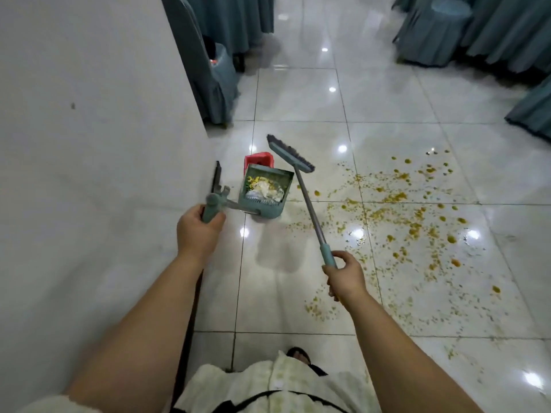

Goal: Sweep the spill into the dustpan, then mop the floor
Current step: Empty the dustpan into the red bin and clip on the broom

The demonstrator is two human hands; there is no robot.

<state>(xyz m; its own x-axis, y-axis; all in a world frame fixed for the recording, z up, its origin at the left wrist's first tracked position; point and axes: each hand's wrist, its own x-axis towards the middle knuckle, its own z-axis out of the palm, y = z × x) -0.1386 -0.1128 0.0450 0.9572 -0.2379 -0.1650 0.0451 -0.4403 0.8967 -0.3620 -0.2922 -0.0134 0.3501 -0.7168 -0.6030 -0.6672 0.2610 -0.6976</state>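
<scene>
Glossy, smooth pale floor tiles [298, 96] mirror the ceiling lights. Teal plastic dustpan [262, 201] holds crumpled paper-like waste. The broom [301, 186] has a teal plastic head, dark bristles, a dull metal shaft and a matt teal grip. Teal cloth chair covers [220, 79] hang in soft folds. The wall [89, 114] looks smooth and matt.

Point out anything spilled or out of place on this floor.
Yellow spill is scattered in bits and blobs across the shiny floor tiles, right of the dustpan. The dustpan already holds scraps. The broom is lifted off the floor, its head above the dustpan. Nothing looks broken.
</scene>
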